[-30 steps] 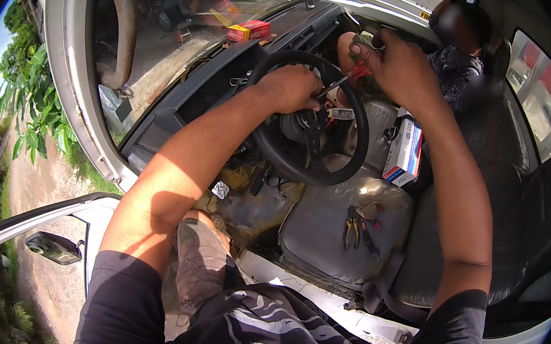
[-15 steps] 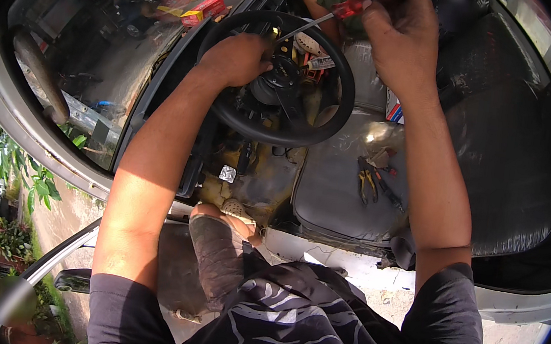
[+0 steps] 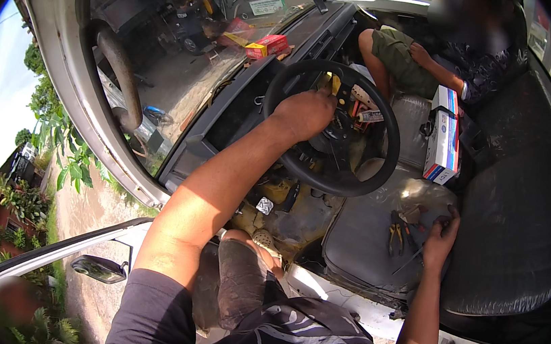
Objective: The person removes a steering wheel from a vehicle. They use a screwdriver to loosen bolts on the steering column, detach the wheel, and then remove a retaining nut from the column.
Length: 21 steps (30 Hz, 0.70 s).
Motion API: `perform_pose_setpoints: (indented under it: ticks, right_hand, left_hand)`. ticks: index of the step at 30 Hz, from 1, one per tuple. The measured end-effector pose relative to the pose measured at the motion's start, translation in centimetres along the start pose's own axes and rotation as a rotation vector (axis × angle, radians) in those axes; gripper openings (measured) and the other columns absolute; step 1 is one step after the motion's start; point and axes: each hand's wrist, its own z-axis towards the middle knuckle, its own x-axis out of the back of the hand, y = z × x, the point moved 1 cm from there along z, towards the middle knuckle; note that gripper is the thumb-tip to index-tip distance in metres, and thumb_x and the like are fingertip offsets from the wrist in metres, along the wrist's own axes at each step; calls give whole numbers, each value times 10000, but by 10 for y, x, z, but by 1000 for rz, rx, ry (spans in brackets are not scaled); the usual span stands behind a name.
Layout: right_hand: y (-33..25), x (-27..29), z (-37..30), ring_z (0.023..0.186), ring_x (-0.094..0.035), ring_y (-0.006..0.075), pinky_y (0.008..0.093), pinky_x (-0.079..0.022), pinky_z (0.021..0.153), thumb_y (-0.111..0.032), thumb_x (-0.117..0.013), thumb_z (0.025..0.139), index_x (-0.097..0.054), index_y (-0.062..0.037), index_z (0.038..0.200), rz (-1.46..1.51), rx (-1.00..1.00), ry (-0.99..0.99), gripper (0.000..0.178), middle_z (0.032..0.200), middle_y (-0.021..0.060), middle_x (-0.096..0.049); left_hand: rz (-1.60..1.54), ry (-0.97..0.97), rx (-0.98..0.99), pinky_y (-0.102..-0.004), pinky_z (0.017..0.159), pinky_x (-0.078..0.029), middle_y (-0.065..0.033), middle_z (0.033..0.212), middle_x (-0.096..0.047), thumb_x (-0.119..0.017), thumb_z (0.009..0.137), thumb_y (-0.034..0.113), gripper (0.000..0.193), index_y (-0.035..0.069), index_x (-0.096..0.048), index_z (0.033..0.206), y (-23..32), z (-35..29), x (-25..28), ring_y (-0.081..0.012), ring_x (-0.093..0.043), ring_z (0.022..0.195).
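Observation:
My left hand (image 3: 306, 114) is curled inside the upper left of the black steering wheel (image 3: 384, 171), by the hub (image 3: 340, 128). Its fingertips are closed, and whatever they hold is hidden. Low over the driver's seat (image 3: 361, 226), my right hand (image 3: 439, 242) is closed around a screwdriver (image 3: 408, 262). The thin shaft slants from it toward the seat's front edge; the handle is mostly covered by the hand. Just left of this hand lie pliers with yellow-and-black handles (image 3: 396, 237). Another dark tool is beside them, partly hidden.
A white, blue and red box (image 3: 443, 140) stands between the seats. Beyond it sits another person, one hand (image 3: 421, 56) on the lap. A red and yellow box (image 3: 266, 47) is at the windscreen. The open door (image 3: 77, 244) is at left; a foil piece (image 3: 264, 205) lies on the floor.
My right hand has come down from above the wheel to the seat with the screwdriver. My left hand stays at the wheel hub. The view has shifted, showing more of the other person.

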Motion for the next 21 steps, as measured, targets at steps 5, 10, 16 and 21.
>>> perform_pose_setpoints:
  ticks: [5,10,16,21]
  right_hand:
    - [106,1,-51,1192,-704,310,395,-509,1098,105,-500,970,-492,19,1571,-304,35,-183,608,1315,224,-697]
    - [139,-2,-80,1389,-656,389,429,-473,1178,129,-504,925,-515,51,1551,-321,8,-418,631,1454,291,-669]
    - [155,-4,-74,1427,-636,410,455,-465,1211,103,-559,909,-547,74,1520,-481,-77,-398,611,1479,314,-661]
    - [105,-11,-47,784,-756,369,475,-584,677,-3,-574,967,-573,-20,1486,-546,-200,-516,519,1179,293,-751]
  left_hand:
    - [114,60,-30,-428,897,-640,-183,1179,-747,-676,957,161,293,4,-744,1194,6,-7,4,-334,-773,1078]
    - [38,71,35,-436,880,-652,-182,1111,-771,-659,926,107,242,-2,-771,1111,13,-13,7,-340,-784,1080]
    - [-5,35,108,-443,907,-649,-212,1134,-767,-661,926,74,245,-25,-758,1128,11,-11,9,-346,-786,1079]
    - [-342,281,195,-521,957,-587,-223,1273,-706,-685,1053,208,260,18,-689,1230,0,-23,42,-440,-721,1115]
